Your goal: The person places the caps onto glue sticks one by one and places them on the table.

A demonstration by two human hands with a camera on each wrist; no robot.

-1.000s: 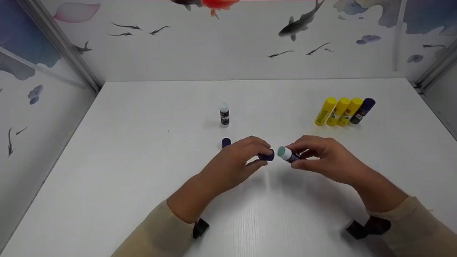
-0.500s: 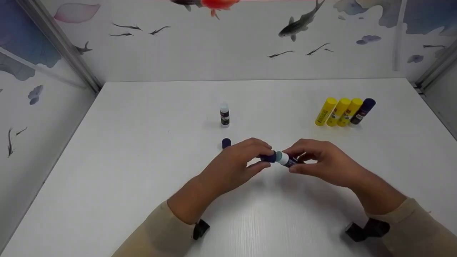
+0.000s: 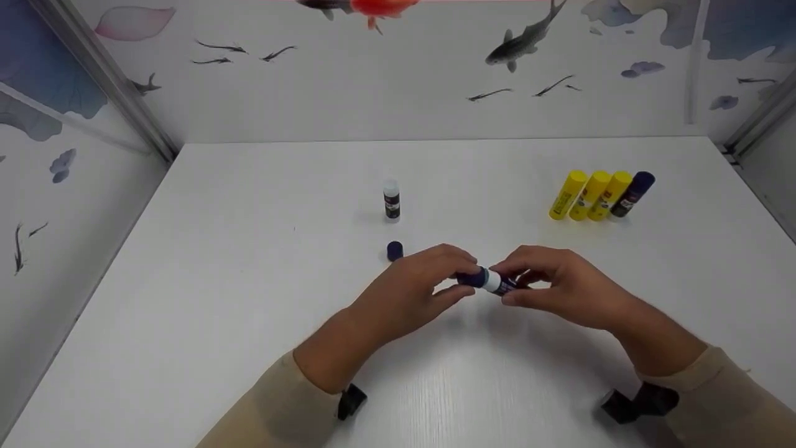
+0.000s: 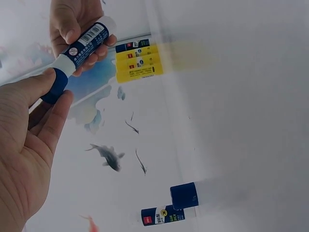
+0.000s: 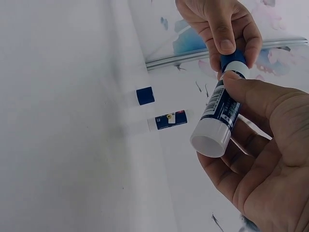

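Note:
My left hand (image 3: 413, 283) pinches a dark blue cap (image 4: 59, 86) between thumb and fingers. In my right hand (image 3: 559, 283) is a glue stick (image 4: 87, 46) with a dark blue label, a barcode and a white collar. The cap sits over the glue end of the stick, and the white collar shows between the two. In the right wrist view the stick's white base (image 5: 210, 137) faces the camera. Both hands are above the table, near its middle. Just beyond the left hand a second blue cap (image 3: 395, 251) stands on the table.
Farther back stands an uncapped glue stick (image 3: 391, 200) with a dark label. At the back right several glue sticks stand in a row: three yellow ones (image 3: 589, 196) and a dark blue one (image 3: 632, 194). A patterned wall (image 3: 423, 81) borders the white table (image 3: 249, 249).
The hands have come together. The cap, held apart from the glue stick a second ago, has gone over its pale green glue tip, which is now covered. Other things stay put.

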